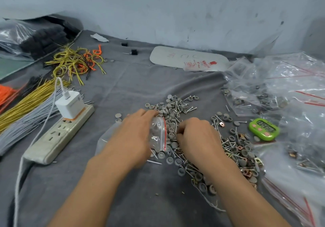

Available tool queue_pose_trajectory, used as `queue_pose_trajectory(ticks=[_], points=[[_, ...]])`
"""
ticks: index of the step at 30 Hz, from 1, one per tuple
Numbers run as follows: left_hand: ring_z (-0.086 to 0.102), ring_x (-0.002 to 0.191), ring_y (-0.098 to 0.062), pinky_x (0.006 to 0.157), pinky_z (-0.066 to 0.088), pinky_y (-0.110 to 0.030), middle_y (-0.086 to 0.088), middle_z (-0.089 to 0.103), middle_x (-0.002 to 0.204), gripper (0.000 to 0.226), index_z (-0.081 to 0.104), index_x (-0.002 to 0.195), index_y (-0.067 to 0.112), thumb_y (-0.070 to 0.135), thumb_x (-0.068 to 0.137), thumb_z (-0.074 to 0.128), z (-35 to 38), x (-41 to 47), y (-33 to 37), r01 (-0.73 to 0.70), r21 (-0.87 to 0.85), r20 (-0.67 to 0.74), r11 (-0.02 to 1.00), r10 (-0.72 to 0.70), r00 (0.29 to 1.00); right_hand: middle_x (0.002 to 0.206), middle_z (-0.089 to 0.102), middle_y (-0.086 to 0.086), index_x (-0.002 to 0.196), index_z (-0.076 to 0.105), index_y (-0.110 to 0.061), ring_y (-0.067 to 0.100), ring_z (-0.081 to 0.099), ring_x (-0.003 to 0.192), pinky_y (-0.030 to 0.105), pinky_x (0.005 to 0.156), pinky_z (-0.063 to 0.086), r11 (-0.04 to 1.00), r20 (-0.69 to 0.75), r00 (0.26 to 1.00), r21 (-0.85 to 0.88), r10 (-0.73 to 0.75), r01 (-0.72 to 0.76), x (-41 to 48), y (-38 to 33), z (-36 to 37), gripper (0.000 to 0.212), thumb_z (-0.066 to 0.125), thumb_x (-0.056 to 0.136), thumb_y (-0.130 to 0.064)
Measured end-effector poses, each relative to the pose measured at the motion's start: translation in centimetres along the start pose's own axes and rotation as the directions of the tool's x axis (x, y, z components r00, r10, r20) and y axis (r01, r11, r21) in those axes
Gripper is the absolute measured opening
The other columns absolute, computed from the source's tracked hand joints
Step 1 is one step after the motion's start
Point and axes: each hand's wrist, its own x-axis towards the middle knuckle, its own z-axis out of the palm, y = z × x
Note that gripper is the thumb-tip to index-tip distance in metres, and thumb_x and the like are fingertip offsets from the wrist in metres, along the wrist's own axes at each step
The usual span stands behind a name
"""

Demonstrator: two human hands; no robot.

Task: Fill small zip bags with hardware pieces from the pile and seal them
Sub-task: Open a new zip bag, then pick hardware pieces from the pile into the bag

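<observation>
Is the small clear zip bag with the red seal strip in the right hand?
No: the left hand grips the small clear zip bag, the right hand is on the pile of grey caps and screws.

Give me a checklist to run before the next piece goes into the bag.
1. Bag held: ok. The left hand grips the small zip bag.
2. Bag mouth open: cannot tell. Its red zip strip faces the right hand.
3. Pieces picked up: cannot tell. The right hand's fingers curl down into the pile and hide what they hold.
4. Supply within reach: ok. The pile lies beneath and around both hands.
5. Bag's fill: cannot tell. The plastic is glary and blurred.
</observation>
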Motion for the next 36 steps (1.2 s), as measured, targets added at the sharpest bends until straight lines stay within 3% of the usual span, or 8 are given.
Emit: queue_pose_trajectory(ticks=[4,9,17,21,24,27,32,36], points=[[0.038,0.140,-0.011,0.116,0.031,-0.026,0.014,0.033,0.157,0.124,0.024,0.156,0.037,0.039,0.052,0.091,-0.8,-0.6,0.8,-0.008,-0.081,0.138,0.997,0.019,0.990,0.088,0.073,0.002,0.094,0.072,-0.025,0.027,0.056,0.075,0.033,0.070,0.037,0.999,-0.051,0.998,-0.038,-0.032,0.030,0.0,-0.2,0.0,0.018,0.059,0.091,-0.014],[0.060,0.097,-0.013,0.083,0.047,-0.024,0.014,0.061,0.114,0.104,0.047,0.139,0.046,0.036,0.047,0.092,-1.2,-0.4,1.3,0.042,-0.120,0.162,0.992,-0.022,0.987,0.091,0.073,0.001,0.095,0.074,-0.027,0.025,0.064,0.082,0.033,0.073,0.049,0.997,0.015,0.999,0.063,-0.041,0.040,-0.2,0.1,-0.3,0.010,0.066,0.092,-0.022],[0.061,0.084,-0.013,0.072,0.049,-0.030,0.013,0.063,0.101,0.084,0.046,0.116,0.047,0.038,0.049,0.095,-0.6,-0.3,1.2,0.096,-0.164,0.089,0.982,-0.082,0.993,0.084,0.074,-0.004,0.069,0.065,-0.032,0.021,0.070,0.082,0.033,0.076,0.057,0.990,0.007,1.000,0.143,-0.018,0.017,0.3,1.2,-0.8,0.022,0.075,0.086,-0.021],[0.064,0.089,-0.018,0.077,0.052,-0.031,0.012,0.067,0.114,0.097,0.037,0.134,0.051,0.037,0.055,0.092,-0.5,-0.3,1.4,0.087,-0.207,0.041,0.974,-0.080,0.996,0.068,0.072,-0.010,0.073,0.075,-0.027,0.004,0.067,0.064,0.021,0.061,0.050,0.846,0.014,1.000,0.533,-0.026,0.014,0.4,1.5,-1.0,0.013,0.084,0.082,-0.025],[0.060,0.075,0.001,0.059,0.046,-0.016,0.020,0.066,0.098,0.102,0.033,0.134,0.060,0.031,0.055,0.089,-0.6,-0.2,1.7,0.041,-0.298,0.019,0.954,-0.037,0.999,0.078,0.077,0.003,0.083,0.080,-0.018,0.019,0.072,0.074,0.046,0.078,0.060,0.670,0.086,0.989,0.742,-0.123,0.019,0.0,0.7,-1.0,0.002,0.082,0.084,-0.018],[0.066,0.082,-0.003,0.061,0.049,-0.015,0.016,0.070,0.099,0.097,0.042,0.133,0.055,0.025,0.052,0.087,-0.6,-0.2,2.0,-0.021,-0.335,-0.010,0.942,0.019,1.000,0.082,0.078,0.011,0.086,0.079,-0.005,0.015,0.066,0.072,0.038,0.071,0.057,0.507,0.085,0.969,0.861,-0.231,0.046,-0.5,-0.3,-0.9,0.007,0.073,0.087,0.000],[0.066,0.080,0.002,0.062,0.045,-0.008,0.017,0.072,0.092,0.075,0.066,0.116,0.045,0.018,0.052,0.093,-0.9,-0.2,1.7,-0.026,-0.451,-0.089,0.892,-0.016,0.996,0.086,0.078,0.007,0.094,0.083,-0.015,0.025,0.071,0.079,0.039,0.080,0.059,0.586,0.117,0.917,0.798,-0.381,0.142,-0.5,0.2,-2.6,0.031,0.062,0.089,0.007],[0.065,0.078,0.008,0.064,0.043,-0.003,0.022,0.073,0.086,0.061,0.072,0.106,0.039,0.020,0.053,0.095,-1.4,-0.1,1.5,-0.041,-0.578,-0.165,0.815,-0.067,0.984,0.073,0.077,-0.008,0.083,0.084,-0.030,0.009,0.049,0.049,0.019,0.052,0.045,0.569,-0.008,0.977,0.812,-0.211,0.129,-0.3,2.2,-3.9,0.047,0.057,0.090,0.008]])
